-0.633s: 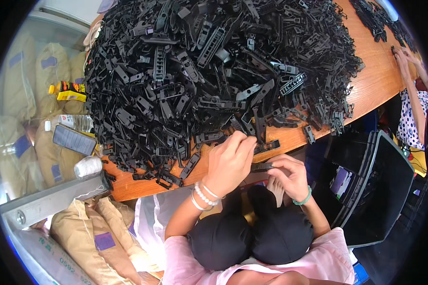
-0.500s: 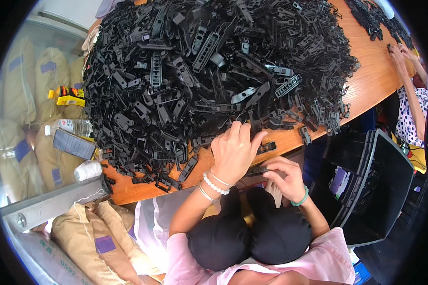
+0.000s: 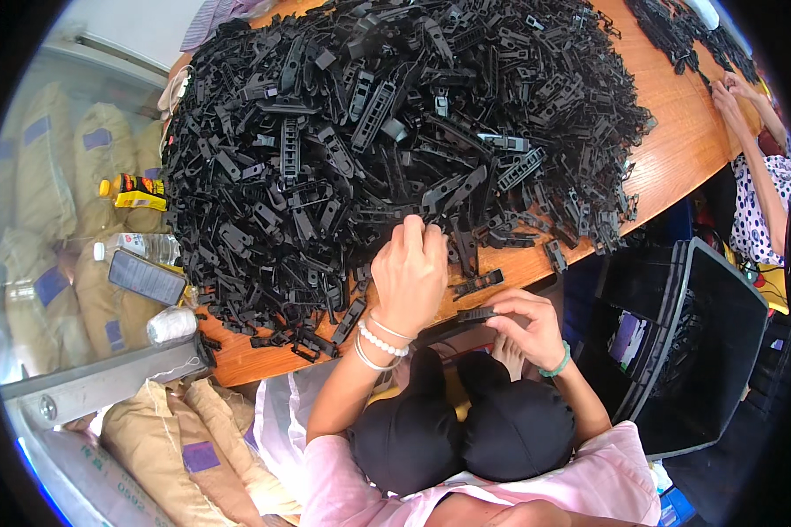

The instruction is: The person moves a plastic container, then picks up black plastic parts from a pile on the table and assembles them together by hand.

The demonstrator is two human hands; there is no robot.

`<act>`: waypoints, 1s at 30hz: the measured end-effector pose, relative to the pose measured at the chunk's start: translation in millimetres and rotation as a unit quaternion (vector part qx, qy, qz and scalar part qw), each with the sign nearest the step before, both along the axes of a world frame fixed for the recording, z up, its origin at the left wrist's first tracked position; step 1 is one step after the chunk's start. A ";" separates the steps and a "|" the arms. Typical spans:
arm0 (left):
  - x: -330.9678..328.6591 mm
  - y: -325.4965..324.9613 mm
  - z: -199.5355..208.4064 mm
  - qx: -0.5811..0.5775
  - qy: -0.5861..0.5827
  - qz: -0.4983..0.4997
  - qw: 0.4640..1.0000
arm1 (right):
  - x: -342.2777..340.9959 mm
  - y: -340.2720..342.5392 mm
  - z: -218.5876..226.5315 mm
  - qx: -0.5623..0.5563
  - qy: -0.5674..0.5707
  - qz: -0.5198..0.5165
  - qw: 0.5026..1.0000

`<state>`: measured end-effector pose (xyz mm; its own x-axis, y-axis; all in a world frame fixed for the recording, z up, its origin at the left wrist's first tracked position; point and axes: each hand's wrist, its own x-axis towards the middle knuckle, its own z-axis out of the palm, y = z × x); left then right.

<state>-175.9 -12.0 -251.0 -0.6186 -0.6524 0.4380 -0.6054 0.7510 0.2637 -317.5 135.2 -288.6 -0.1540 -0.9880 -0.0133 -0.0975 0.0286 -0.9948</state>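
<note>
A large heap of black plastic parts (image 3: pixel 325 167) covers much of the wooden table. At its near edge is my left hand (image 3: pixel 409 277), wearing white beaded and plain bracelets. Its fingers are curled down into the parts, and their tips and anything between them are hidden. My right hand (image 3: pixel 533 329), with a green bangle, pinches a small ridged black plastic part (image 3: pixel 476 314) between thumb and fingers, just off the table edge. Between the hands and the heap, a loose black clip-like part (image 3: pixel 478 284) lies on the bare wood.
A black bin (image 3: pixel 721 351) with dark parts inside stands right of me. On the left are a phone (image 3: pixel 147 277), a water bottle (image 3: pixel 141 247), a yellow bottle (image 3: pixel 139 191), white thread (image 3: pixel 171 325) and tan sacks (image 3: pixel 163 439). Another person's hands (image 3: pixel 734 92) work at the far right.
My left hand has shifted slightly left along the heap's edge, and its thumb, earlier spread to the right, is drawn in. My right hand keeps its pinch on the black part.
</note>
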 end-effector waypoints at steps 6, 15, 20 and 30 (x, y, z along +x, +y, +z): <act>24.9 9.5 18.6 0.072 0.121 0.055 0.988 | 5.6 -4.0 1.9 0.010 -0.053 -0.035 0.998; 51.3 38.2 21.6 0.642 0.333 0.055 0.689 | 11.1 -5.8 20.8 0.034 -0.244 -0.071 0.967; 44.9 40.7 24.3 0.697 0.289 0.044 0.655 | 19.8 -13.3 27.3 -0.024 -0.123 -0.111 0.986; 38.0 44.8 15.9 0.685 0.270 -0.002 0.677 | 24.7 -12.5 31.2 -0.024 -0.077 -0.162 0.983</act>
<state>-137.9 32.9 -235.0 -0.6118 -0.6744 -0.4134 -0.1411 -0.4212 0.8959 -292.8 122.7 -257.4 -0.4606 -0.8875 -0.0147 0.0605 -0.0149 -0.9981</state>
